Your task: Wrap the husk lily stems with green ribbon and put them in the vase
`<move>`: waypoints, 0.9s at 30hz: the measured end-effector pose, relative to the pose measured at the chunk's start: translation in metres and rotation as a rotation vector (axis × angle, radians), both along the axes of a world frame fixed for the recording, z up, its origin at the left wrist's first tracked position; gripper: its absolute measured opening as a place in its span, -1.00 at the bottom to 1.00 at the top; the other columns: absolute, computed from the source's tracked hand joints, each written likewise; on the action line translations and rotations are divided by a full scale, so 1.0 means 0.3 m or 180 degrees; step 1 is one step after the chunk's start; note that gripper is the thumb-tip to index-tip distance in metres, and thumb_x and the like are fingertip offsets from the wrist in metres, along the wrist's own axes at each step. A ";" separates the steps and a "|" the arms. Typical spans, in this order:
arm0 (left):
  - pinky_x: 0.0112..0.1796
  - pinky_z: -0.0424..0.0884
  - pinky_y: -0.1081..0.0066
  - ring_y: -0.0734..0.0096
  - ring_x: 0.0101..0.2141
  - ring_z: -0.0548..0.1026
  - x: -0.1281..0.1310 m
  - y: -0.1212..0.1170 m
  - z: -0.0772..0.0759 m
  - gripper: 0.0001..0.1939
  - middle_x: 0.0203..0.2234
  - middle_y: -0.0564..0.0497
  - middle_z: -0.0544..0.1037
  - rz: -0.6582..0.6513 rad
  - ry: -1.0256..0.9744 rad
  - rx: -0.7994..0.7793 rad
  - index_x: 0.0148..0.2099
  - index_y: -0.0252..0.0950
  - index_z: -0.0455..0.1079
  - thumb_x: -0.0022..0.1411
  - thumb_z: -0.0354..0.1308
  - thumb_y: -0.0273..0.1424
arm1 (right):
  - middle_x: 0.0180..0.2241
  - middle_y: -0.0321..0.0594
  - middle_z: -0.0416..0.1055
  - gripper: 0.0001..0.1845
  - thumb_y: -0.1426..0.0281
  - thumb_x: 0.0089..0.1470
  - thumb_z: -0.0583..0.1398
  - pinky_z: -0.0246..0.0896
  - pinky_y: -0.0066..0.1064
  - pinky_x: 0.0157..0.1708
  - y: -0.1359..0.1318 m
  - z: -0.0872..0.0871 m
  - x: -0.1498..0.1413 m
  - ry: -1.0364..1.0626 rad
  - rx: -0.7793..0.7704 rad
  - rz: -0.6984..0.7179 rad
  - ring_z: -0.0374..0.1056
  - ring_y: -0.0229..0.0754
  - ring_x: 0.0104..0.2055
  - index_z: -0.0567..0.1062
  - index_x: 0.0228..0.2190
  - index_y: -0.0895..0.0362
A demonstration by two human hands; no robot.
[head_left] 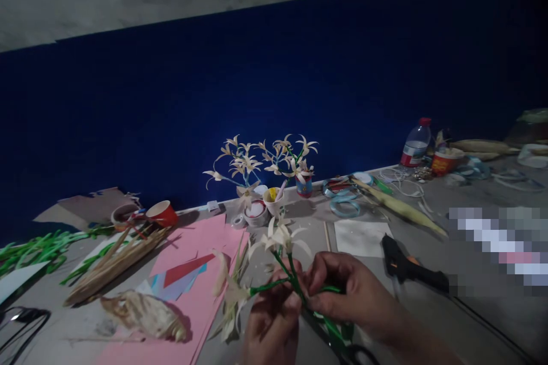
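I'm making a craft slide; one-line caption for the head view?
Two hands hold green-stemmed pale flowers above a cluttered craft table.

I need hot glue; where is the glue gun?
In the head view, the glue gun lies right of the right hand, beside the white paper.

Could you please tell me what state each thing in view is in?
Left hand: pinching green stems
Right hand: pinching green stems
Held flowers: petals spread
Bottle: capped, standing
Glue gun: lying down
Pink sheets: lying flat
White sheet: lying flat
Scissors: partly hidden, open or shut unclear
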State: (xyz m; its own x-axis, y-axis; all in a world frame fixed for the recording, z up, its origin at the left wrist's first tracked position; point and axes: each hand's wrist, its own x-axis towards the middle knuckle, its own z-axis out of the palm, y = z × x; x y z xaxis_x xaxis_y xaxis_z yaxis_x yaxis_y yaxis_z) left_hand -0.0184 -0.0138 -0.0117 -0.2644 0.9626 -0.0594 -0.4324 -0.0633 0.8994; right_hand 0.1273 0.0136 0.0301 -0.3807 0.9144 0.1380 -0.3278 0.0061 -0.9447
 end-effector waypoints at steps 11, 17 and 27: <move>-0.20 0.45 0.53 0.36 -0.30 0.60 0.050 0.002 0.053 -0.68 -0.42 0.01 0.69 -0.0033 -0.0637 0.0069 -0.37 -0.20 0.63 -0.27 0.54 -0.28 | -0.47 -0.28 0.51 -0.87 0.49 -0.12 0.31 0.33 -0.48 -0.30 -0.045 0.009 -0.017 -0.0667 0.0785 -0.1063 0.44 -0.22 -0.37 0.45 -0.57 0.10; -0.15 0.47 0.48 0.30 -0.27 0.62 0.046 0.006 0.047 -0.71 -0.38 -0.01 0.71 -0.0282 -0.0927 0.0002 -0.35 -0.17 0.65 -0.23 0.53 -0.31 | -0.54 -0.39 0.44 -0.72 0.41 -0.25 0.42 0.15 -0.58 -0.54 -0.028 0.007 -0.018 0.0032 -0.0491 -0.0320 0.26 -0.38 -0.55 0.39 -0.58 0.13; -0.19 0.48 0.44 0.25 -0.24 0.62 0.021 0.003 0.056 -0.68 -0.29 -0.07 0.69 -0.0780 -0.1123 0.0112 -0.24 -0.21 0.64 -0.14 0.49 -0.36 | -0.59 -0.47 0.32 -0.62 0.35 -0.30 0.48 -0.22 -0.64 -0.74 -0.020 -0.025 -0.019 0.0610 -0.0989 0.0341 -0.04 -0.53 -0.70 0.38 -0.56 0.15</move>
